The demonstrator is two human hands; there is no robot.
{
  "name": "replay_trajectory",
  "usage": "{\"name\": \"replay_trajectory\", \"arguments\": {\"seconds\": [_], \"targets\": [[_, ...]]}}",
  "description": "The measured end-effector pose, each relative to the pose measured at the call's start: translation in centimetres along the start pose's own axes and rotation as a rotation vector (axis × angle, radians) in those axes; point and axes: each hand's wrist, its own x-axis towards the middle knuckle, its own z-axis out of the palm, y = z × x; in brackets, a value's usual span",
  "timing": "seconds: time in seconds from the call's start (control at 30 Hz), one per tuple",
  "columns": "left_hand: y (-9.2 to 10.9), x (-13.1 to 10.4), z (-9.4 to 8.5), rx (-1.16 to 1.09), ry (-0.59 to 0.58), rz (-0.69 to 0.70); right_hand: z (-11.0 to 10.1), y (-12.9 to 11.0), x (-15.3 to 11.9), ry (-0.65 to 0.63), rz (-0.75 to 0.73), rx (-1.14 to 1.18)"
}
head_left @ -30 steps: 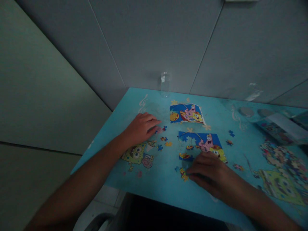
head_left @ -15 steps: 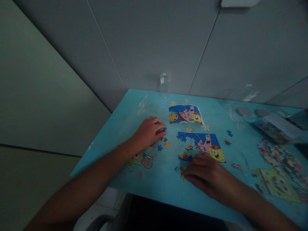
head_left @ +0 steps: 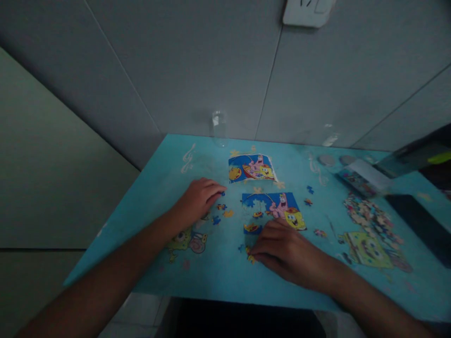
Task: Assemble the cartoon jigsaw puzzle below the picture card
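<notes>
Where left hand (head_left: 200, 199) curls: nearly closed at blue piece (head_left: 222, 193), grip unclear
Right hand (head_left: 282, 244): nearly closed beside yellow piece (head_left: 251, 257), grip unclear

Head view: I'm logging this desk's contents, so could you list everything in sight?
Turquoise cartoon-printed table: one, centre
Part-built jigsaw: one, blue-pink-yellow, centre
Rectangular picture card: one, similar colours, behind jigsaw
Loose jigsaw pieces: several, mixed colours, around jigsaw
Jigsaw-piece heap: one, multicoloured, right
Cylindrical containers: two, clear, back
Round discs: two, grey, back right
Printed box: one, white-multicoloured, right
Flat slab: one, dark, right
Blurred transparent item: one, dark-edged, far right
Wall socket: one, white, top
Wall: one, grey, behind
Smooth panel: one, pale, left
Tiled floor: one, grey, below
Dark clothing: bottom
Left hand: one, at blue piece
Right hand: one, at yellow piece
</notes>
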Motion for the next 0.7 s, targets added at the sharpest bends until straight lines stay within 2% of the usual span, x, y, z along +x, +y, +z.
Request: {"name": "replay_trajectory", "arguments": {"seconds": [0.13, 0.33, 0.7], "targets": [[0.01, -0.14, -0.11, -0.058, -0.024, -0.022, 0.11, 0.17, -0.02, 0.024, -0.03, -0.015], [-0.37, -0.35, -0.25, 0.071, 0.02, -0.083, 0.1, 0.04, -0.15, 0.036, -0.076, -0.045], [-0.9, -0.13, -0.05, 0.017, -0.005, -0.09, 0.05, -0.04, -0.2, 0.033, -0.109, -0.121]]}}
